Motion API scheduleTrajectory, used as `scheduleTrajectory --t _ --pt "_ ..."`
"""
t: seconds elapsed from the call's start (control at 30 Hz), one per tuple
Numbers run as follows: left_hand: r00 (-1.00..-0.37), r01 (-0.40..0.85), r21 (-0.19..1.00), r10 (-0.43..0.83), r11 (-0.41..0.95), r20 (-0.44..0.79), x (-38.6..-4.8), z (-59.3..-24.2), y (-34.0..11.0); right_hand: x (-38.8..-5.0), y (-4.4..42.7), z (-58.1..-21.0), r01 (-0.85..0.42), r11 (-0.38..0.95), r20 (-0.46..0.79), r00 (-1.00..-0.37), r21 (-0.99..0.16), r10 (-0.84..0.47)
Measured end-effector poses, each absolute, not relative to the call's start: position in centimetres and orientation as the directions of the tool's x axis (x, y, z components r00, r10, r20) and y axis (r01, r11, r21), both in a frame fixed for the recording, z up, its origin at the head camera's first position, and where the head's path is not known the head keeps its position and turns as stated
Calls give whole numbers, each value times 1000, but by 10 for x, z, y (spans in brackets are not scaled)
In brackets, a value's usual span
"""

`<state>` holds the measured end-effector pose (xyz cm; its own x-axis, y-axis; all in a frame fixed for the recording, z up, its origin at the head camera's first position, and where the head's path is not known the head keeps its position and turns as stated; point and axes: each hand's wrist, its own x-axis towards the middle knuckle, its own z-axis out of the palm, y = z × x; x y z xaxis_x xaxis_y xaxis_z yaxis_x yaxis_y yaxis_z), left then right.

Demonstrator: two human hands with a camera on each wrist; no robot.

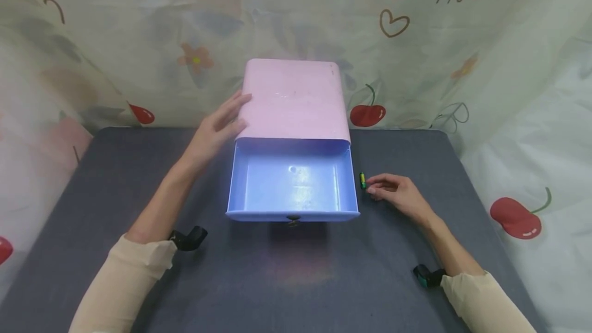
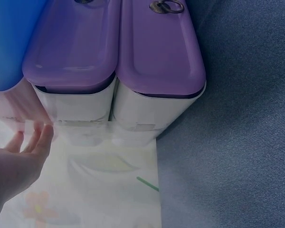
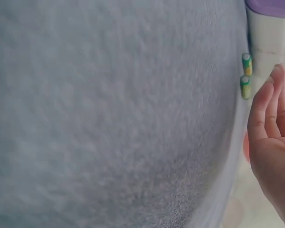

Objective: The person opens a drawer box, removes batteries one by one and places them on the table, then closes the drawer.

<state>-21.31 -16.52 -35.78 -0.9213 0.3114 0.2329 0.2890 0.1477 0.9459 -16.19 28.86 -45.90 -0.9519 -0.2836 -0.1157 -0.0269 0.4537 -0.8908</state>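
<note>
A pink box has its blue drawer pulled out toward the front. My left hand rests its fingertips on the box's left side; the left wrist view also has this hand against the pink side. Right of the drawer, my right hand has its fingers loosely bent and holds nothing, beside a small green-and-yellow cylinder. In the right wrist view two such cylinders, one and another, lie end to end near the right fingertips.
Purple drawer fronts, one and another, sit beside the blue one in the left wrist view, each with a white casing. A dark grey table carries the box. Behind it hangs a printed cloth.
</note>
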Motion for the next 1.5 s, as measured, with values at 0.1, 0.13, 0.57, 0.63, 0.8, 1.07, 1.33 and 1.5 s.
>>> scheduleTrajectory --t 0.1,0.13,0.57,0.63,0.8,1.07,1.33,1.5 --pt "-917 292 947 322 132 237 -214 -359 -165 -155 288 -456 -57 436 -93 -945 -898 -314" --pt "-915 292 948 326 130 237 -214 -359 -165 -153 287 -456 -66 433 -86 -943 -899 -323" --pt "-924 289 942 306 168 228 -213 -358 -166 -131 275 -446 -148 387 -14 -923 -910 -384" --pt "-925 287 943 305 171 226 -212 -358 -166 -128 273 -444 -148 372 -12 -919 -917 -394" --pt "-926 287 942 304 175 225 -212 -357 -166 -118 268 -442 -151 347 -8 -909 -926 -416" --pt "-927 286 941 302 180 223 -212 -358 -165 -105 258 -436 -112 340 -29 -923 -934 -384" --pt "-926 287 942 304 172 226 -213 -358 -165 -95 253 -434 -171 251 44 -896 -953 -443" --pt "-924 294 939 305 176 232 -212 -358 -165 -92 248 -431 -199 173 91 -867 -965 -490"
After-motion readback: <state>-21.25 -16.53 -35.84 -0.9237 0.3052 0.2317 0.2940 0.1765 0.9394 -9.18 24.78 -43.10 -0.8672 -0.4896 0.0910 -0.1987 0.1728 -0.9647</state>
